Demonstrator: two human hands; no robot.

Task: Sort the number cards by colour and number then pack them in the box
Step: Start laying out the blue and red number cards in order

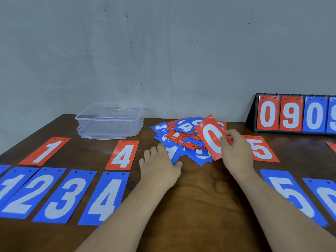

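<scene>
Red with a white 0, the card (209,136) is pinched by its right edge in the right hand (236,151), thumb on the face and fingers curled behind. It is raised over the loose pile (181,137) of red and blue cards at 12 o'clock from the person. Its long axis tilts, the top leaning toward 11 o'clock. The left hand (160,164) lies flat with straight fingers on the near edge of the pile, touching a blue card and gripping nothing.

The red row runs along the counter (192,200): red 1 (45,150) far out at 10 o'clock, red 4 (122,155) nearer, red 5 (261,149) just beside the right wrist. By my reckoning a zero belongs beyond the red 1, so the card has to travel toward 9 o'clock, across the body. The left hand is the nearer one to that end.

The clear box (109,120) stands at 11 o'clock behind the red 4. What shows bluish through its wall I cannot make out. The far-left blue card (3,170) and the spot beyond the red 1 are cut off by the frame, and most pile cards hide one another.
</scene>
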